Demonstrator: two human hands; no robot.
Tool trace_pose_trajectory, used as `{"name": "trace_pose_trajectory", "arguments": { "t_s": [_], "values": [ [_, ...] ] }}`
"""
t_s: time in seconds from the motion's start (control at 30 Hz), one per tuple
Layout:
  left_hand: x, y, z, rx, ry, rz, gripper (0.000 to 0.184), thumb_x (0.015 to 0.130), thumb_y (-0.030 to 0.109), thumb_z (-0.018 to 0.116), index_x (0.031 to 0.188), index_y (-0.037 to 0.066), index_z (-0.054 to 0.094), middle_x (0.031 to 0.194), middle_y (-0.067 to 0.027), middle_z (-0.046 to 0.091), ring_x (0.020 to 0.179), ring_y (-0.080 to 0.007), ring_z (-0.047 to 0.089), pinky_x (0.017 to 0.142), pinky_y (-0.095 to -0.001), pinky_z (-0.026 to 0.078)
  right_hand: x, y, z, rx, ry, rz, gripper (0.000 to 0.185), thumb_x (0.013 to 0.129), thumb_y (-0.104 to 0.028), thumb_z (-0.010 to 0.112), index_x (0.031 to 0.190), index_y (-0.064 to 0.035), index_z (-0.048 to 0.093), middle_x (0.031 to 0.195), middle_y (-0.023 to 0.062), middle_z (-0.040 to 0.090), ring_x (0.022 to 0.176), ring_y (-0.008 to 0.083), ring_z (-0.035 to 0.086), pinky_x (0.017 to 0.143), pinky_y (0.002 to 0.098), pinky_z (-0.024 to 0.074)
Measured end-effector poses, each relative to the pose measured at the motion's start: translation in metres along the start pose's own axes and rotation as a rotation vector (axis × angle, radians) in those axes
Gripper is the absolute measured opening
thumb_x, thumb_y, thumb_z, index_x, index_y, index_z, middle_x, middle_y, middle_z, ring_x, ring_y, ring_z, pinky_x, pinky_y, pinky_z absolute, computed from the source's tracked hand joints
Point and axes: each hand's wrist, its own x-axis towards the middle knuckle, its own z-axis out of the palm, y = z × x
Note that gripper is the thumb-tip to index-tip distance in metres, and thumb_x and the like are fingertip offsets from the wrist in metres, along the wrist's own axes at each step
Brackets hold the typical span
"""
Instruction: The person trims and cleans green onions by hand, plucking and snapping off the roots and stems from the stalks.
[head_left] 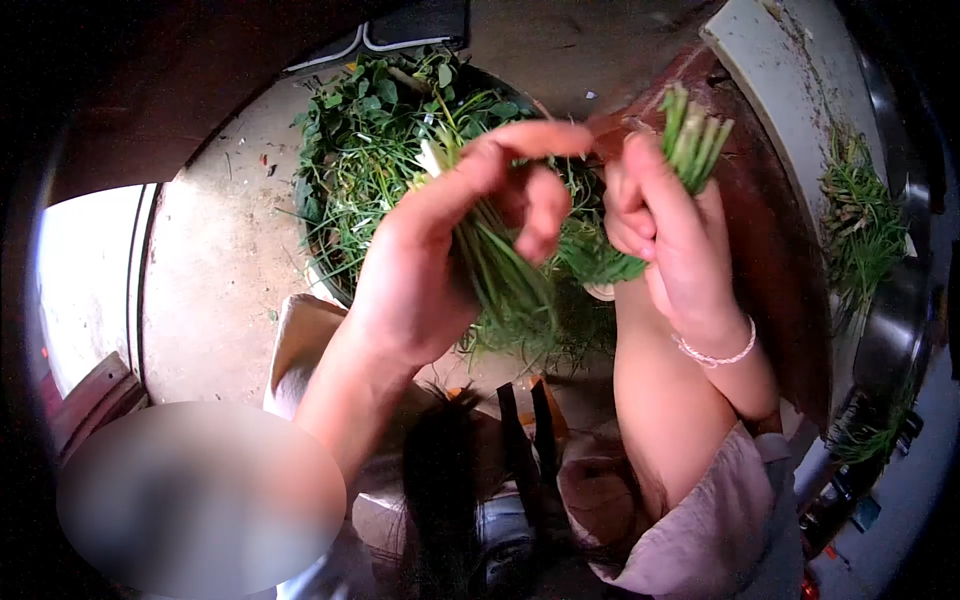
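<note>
My left hand [425, 245] is curled around loose thin greens [505, 285], with its index finger stretched toward the right. The fingers are smeared by motion. Pale stem ends show above the thumb side, and the leaves trail below the palm. To its right, my right hand [675, 235] grips a bundle of thick green stems [692, 140]. Their cut ends point up, and leafy tops come out at the lower left of the fist. A braided bracelet [718, 350] circles that wrist. The two hands are apart.
Behind the hands, a round container [318, 245] holds a heap of leafy greens [380, 110]. More greens [860, 215] lie along a pale board [765, 65] at the right. A dark reddish surface [770, 230] lies beside it. A blurred oval hides the lower left.
</note>
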Motion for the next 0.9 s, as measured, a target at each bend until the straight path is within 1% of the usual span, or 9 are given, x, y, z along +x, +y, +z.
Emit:
{"name": "trace_pose_trajectory", "arguments": {
  "t_s": [0.03, 0.1, 0.17, 0.33, 0.47, 0.6, 0.73, 0.83, 0.9],
  "values": [
    [0.000, 0.003, -0.004, -0.032, -0.056, 0.008, 0.042, 0.084, 0.030, 0.036, 0.114, 0.000, 0.038, 0.070, -0.0021, 0.044, 0.070, -0.0137, 0.043, 0.064, -0.0254, 0.038, 0.001, 0.002, -0.002, 0.007, -0.001, 0.000, 0.020, 0.078, -0.020, 0.051, 0.064, -0.0065, 0.046, 0.049, -0.0050, 0.037, 0.039, 0.0009, 0.029, 0.036, 0.0164, 0.0201],
    [-0.001, 0.007, 0.003, -0.046, 0.008, 0.002, 0.042, 0.084, 0.030, 0.037, 0.115, 0.001, 0.037, 0.073, -0.0031, 0.045, 0.076, -0.0156, 0.044, 0.068, -0.0269, 0.039, 0.003, 0.004, -0.010, -0.037, -0.165, 0.137, 0.017, 0.082, -0.014, 0.042, 0.066, -0.0081, 0.040, 0.054, -0.0044, 0.033, 0.040, 0.0012, 0.025, 0.038, 0.0162, 0.0195],
    [-0.003, 0.008, 0.001, -0.054, 0.028, -0.006, 0.041, 0.084, 0.029, 0.037, 0.116, 0.002, 0.036, 0.077, -0.0052, 0.047, 0.083, -0.0197, 0.046, 0.076, -0.0300, 0.040, 0.002, 0.006, -0.010, -0.057, -0.116, 0.118, 0.014, 0.082, -0.013, 0.043, 0.069, -0.0076, 0.042, 0.055, -0.0046, 0.034, 0.041, 0.0012, 0.025, 0.038, 0.0160, 0.0196],
    [-0.001, 0.005, 0.000, 0.150, -0.089, 0.078, 0.040, 0.083, 0.030, 0.039, 0.107, -0.001, 0.043, 0.066, -0.0043, 0.046, 0.075, -0.0193, 0.048, 0.072, -0.0291, 0.040, 0.005, 0.006, -0.011, 0.029, -0.089, 0.097, 0.006, 0.073, -0.011, 0.053, 0.072, -0.0070, 0.049, 0.049, -0.0068, 0.036, 0.038, 0.0012, 0.027, 0.036, 0.0168, 0.0193],
    [-0.002, 0.006, 0.004, 0.188, -0.047, 0.079, 0.038, 0.083, 0.028, 0.040, 0.105, -0.003, 0.044, 0.066, -0.0041, 0.046, 0.071, -0.0182, 0.049, 0.072, -0.0293, 0.040, 0.004, 0.006, -0.012, 0.018, -0.146, 0.102, 0.003, 0.078, -0.008, 0.044, 0.079, -0.0056, 0.046, 0.058, -0.0053, 0.037, 0.043, 0.0005, 0.027, 0.040, 0.0146, 0.0200],
    [-0.005, 0.009, 0.007, 0.339, -0.043, 0.098, 0.030, 0.083, 0.018, 0.041, 0.104, -0.003, 0.045, 0.067, -0.0026, 0.047, 0.056, -0.0098, 0.045, 0.061, -0.0254, 0.042, 0.002, 0.004, -0.010, -0.044, -0.139, 0.081, 0.007, 0.077, -0.007, 0.047, 0.083, -0.0046, 0.048, 0.058, -0.0058, 0.038, 0.043, -0.0002, 0.027, 0.040, 0.0145, 0.0195],
    [-0.009, 0.010, 0.010, 0.306, 0.145, 0.050, 0.026, 0.085, 0.019, 0.038, 0.100, 0.000, 0.048, 0.057, 0.0031, 0.037, 0.044, -0.0038, 0.028, 0.039, -0.0174, 0.026, -0.001, 0.002, -0.015, -0.021, -0.396, 0.247, 0.020, 0.067, -0.012, 0.061, 0.070, -0.0062, 0.042, 0.059, -0.0030, 0.040, 0.044, 0.0019, 0.031, 0.039, 0.0153, 0.0206],
    [-0.010, 0.011, 0.010, 0.574, 0.363, 0.167, 0.016, 0.082, 0.011, 0.046, 0.090, 0.000, 0.055, 0.050, 0.0049, 0.042, 0.041, -0.0004, 0.033, 0.038, -0.0142, 0.025, -0.002, 0.003, -0.016, 0.026, -0.544, 0.321, 0.024, 0.061, -0.014, 0.065, 0.068, -0.0062, 0.043, 0.060, -0.0009, 0.041, 0.050, 0.0046, 0.035, 0.041, 0.0172, 0.0250],
    [-0.007, 0.003, 0.011, 0.638, 0.294, 0.250, 0.013, 0.079, 0.008, 0.051, 0.089, 0.000, 0.055, 0.051, 0.0052, 0.042, 0.042, -0.0001, 0.034, 0.038, -0.0138, 0.026, -0.001, 0.003, -0.016, -0.044, -0.595, 0.341, 0.028, 0.057, -0.012, 0.067, 0.075, -0.0046, 0.046, 0.066, 0.0005, 0.045, 0.058, 0.0068, 0.041, 0.050, 0.0173, 0.0303]
  ]
}}
